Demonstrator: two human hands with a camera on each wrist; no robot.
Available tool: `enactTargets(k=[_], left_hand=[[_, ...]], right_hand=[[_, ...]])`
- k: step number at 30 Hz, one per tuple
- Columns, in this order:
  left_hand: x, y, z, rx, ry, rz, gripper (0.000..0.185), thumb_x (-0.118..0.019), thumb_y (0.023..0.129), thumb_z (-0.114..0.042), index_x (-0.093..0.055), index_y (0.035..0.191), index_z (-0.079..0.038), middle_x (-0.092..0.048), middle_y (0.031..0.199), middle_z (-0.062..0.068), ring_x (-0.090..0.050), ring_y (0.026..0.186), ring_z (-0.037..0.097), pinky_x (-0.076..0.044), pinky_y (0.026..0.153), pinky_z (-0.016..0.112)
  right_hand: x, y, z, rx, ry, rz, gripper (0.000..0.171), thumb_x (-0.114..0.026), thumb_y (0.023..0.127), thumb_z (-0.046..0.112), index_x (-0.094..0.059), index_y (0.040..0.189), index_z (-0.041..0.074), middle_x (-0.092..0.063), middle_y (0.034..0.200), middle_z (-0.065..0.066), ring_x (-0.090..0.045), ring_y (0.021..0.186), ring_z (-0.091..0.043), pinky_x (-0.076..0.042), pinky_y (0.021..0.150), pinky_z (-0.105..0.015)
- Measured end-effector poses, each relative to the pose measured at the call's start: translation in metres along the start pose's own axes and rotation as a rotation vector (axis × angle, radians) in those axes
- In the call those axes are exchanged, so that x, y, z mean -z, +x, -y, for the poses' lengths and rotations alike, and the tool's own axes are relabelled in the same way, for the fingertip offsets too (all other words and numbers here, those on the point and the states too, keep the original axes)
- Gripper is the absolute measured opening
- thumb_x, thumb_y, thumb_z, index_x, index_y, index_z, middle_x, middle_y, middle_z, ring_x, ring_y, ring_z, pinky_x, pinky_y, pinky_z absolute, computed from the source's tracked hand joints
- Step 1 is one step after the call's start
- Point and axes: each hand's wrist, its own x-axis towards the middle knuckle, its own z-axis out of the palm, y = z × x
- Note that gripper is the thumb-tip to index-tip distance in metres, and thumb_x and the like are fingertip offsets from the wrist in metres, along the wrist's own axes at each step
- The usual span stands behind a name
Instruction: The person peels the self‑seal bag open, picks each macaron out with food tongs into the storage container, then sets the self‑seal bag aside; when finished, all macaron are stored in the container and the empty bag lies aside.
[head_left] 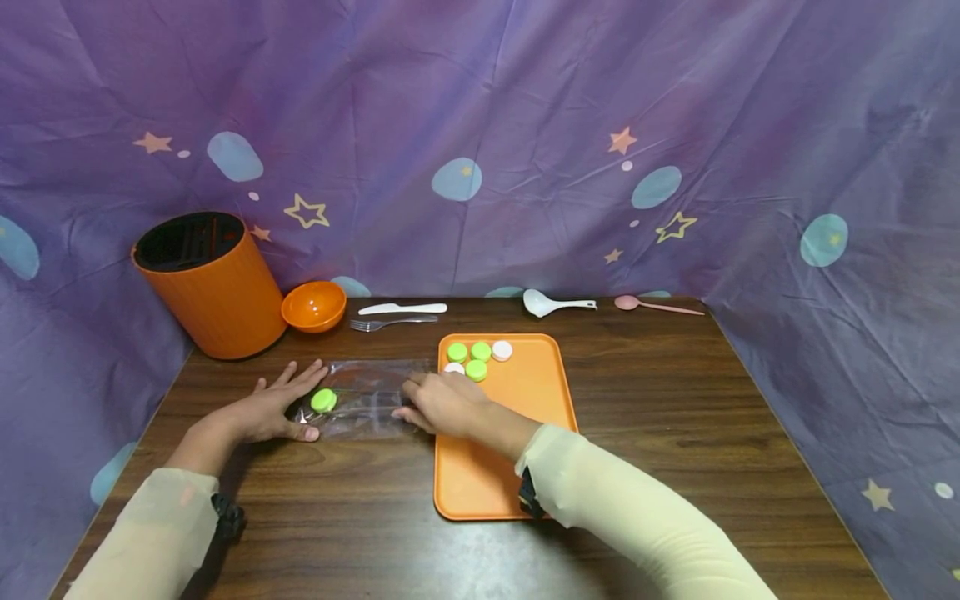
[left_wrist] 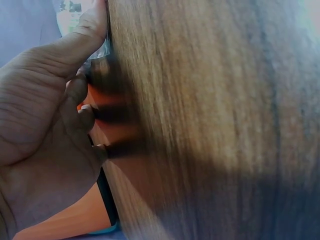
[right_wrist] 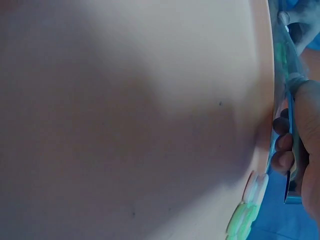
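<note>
A clear plastic bag [head_left: 367, 407] lies flat on the table with a small round green disc [head_left: 324, 401] at its left end. My left hand [head_left: 273, 408] rests there with fingers and thumb spread, straddling the disc. At the bag's right end, my right hand [head_left: 444, 403] pinches the edge between thumb and curled fingers, over the left rim of the orange tray [head_left: 502, 475]. Several similar discs lie at the tray's far left: green discs [head_left: 476, 370] and white discs [head_left: 502, 351]. In the right wrist view, the bag's edge [right_wrist: 294, 192] passes between thumb and fingers.
An orange knife block [head_left: 225, 292] stands at the back left, beside an orange bowl [head_left: 314, 307]. Along the back lie a white knife [head_left: 402, 308], a fork [head_left: 393, 322], a white ladle [head_left: 558, 304] and a pink spoon [head_left: 658, 306]. A patterned cloth [head_left: 480, 150] hangs behind.
</note>
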Motion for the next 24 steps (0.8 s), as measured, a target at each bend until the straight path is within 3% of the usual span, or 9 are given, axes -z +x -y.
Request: enactTargets(k=[7, 11, 24], left_hand=[[-0.004, 0.01, 0.022, 0.0, -0.004, -0.02, 0.132, -0.087, 0.076, -0.073, -0.015, 0.179, -0.032, 0.006, 0.188, 0.008, 0.022, 0.169, 0.05, 0.023, 0.122, 0.083], [-0.004, 0.011, 0.023, -0.019, 0.007, -0.031, 0.133, -0.089, 0.075, -0.072, -0.017, 0.179, -0.03, 0.005, 0.188, 0.011, 0.021, 0.168, 0.053, 0.023, 0.12, 0.086], [-0.006, 0.015, 0.029, -0.001, 0.005, -0.022, 0.136, -0.091, 0.073, -0.071, -0.017, 0.179, -0.029, 0.007, 0.188, 0.008, 0.022, 0.169, 0.05, 0.025, 0.121, 0.083]], right_hand=[[0.003, 0.0, -0.002, -0.018, 0.0, 0.046, 0.043, -0.056, 0.114, 0.054, -0.073, 0.107, 0.015, -0.074, 0.099, 0.002, -0.072, 0.077, -0.012, -0.061, 0.06, -0.032], [0.006, 0.001, -0.004, -0.028, -0.014, 0.064, 0.044, -0.055, 0.114, 0.055, -0.074, 0.112, 0.015, -0.076, 0.101, 0.002, -0.073, 0.079, -0.011, -0.062, 0.065, -0.031], [-0.004, 0.006, 0.003, -0.031, -0.002, 0.053, 0.044, -0.055, 0.114, 0.056, -0.071, 0.105, 0.016, -0.071, 0.095, 0.003, -0.071, 0.071, -0.012, -0.061, 0.056, -0.034]])
